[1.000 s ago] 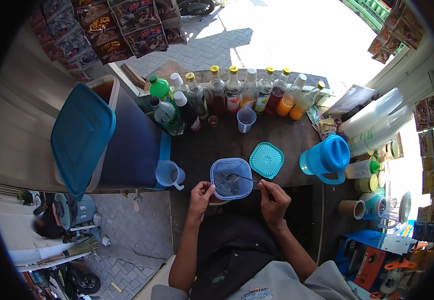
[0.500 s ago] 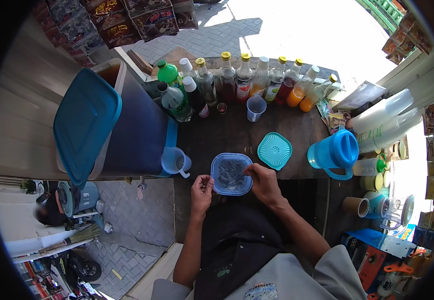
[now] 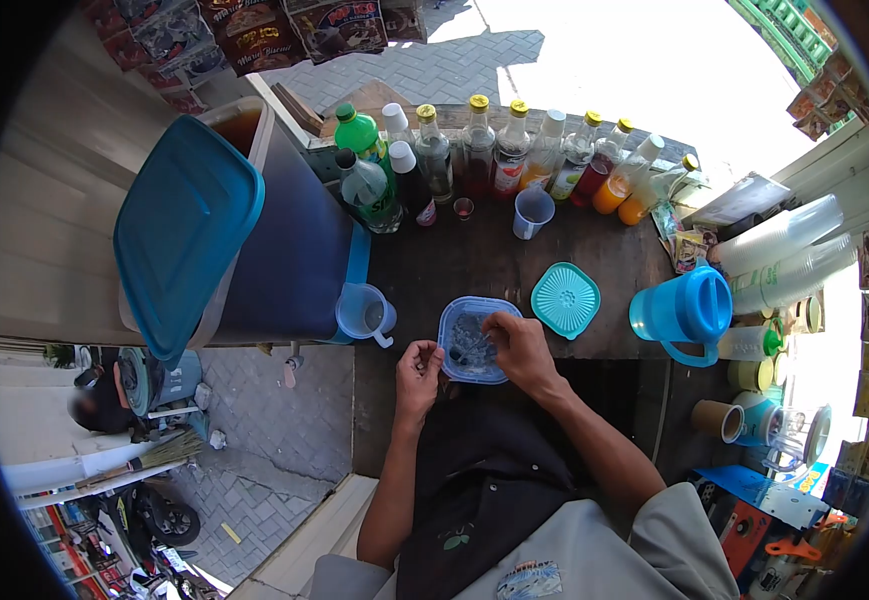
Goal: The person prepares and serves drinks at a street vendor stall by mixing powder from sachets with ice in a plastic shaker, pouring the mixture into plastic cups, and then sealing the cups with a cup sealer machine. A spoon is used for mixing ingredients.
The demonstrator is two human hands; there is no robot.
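A square translucent blue plastic tub [image 3: 478, 376] sits at the near edge of the dark table, with glistening greyish clear contents whose kind I cannot make out. My left hand [image 3: 417, 382] is at its left rim, thumb and fingers closed against the edge. Over the tub's right side, my right hand [image 3: 524, 355] has its fingers pinched together, pointing down into the contents; what they hold is hidden. To the right, a turquoise ribbed lid [image 3: 565, 300] lies flat on the table. A clear measuring jug [image 3: 364, 312] stands left of the tub.
Several syrup bottles [image 3: 509, 155] line the back. A plastic cup [image 3: 532, 214] and a tiny cup [image 3: 464, 208] stand before them. A large container with a teal lid [image 3: 189, 235] is at left, a blue pitcher [image 3: 682, 305] and stacked cups [image 3: 779, 235] at right.
My right hand has moved left and deeper over the tub's contents. My left hand stays by the left rim, its fingers slightly shifted. The whole view has shifted a little.
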